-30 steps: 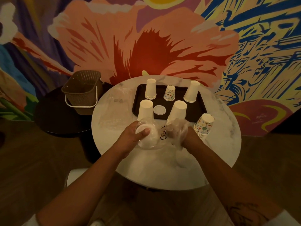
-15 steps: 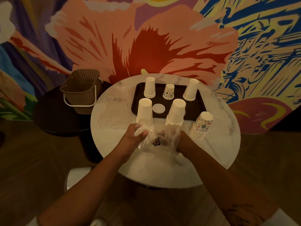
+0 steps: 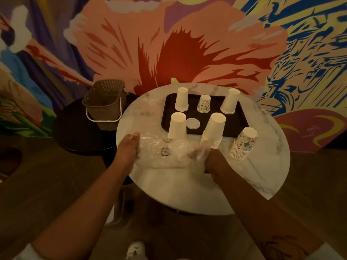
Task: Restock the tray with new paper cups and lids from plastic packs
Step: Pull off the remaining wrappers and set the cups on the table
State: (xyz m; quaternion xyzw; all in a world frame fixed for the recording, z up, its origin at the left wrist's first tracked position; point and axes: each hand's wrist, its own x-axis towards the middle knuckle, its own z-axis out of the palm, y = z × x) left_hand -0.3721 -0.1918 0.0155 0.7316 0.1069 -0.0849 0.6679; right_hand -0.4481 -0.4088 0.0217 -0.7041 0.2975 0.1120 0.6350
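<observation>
Plastic pack (image 3: 165, 152) lies stretched between both hands on the near part of the round marble bench (image 3: 187, 188), its long axis running left to right. Left hand (image 3: 127, 151) grips the pack's left end; right hand (image 3: 208, 158) grips the bunched right end. Contents are too blurred to identify. Dark tray (image 3: 238, 121) sits just beyond, carrying upturned white cup stacks (image 3: 177, 124), one lid (image 3: 192, 123) and a patterned cup (image 3: 204, 103). Patterned cup stack (image 3: 243, 143) leans beside the tray.
</observation>
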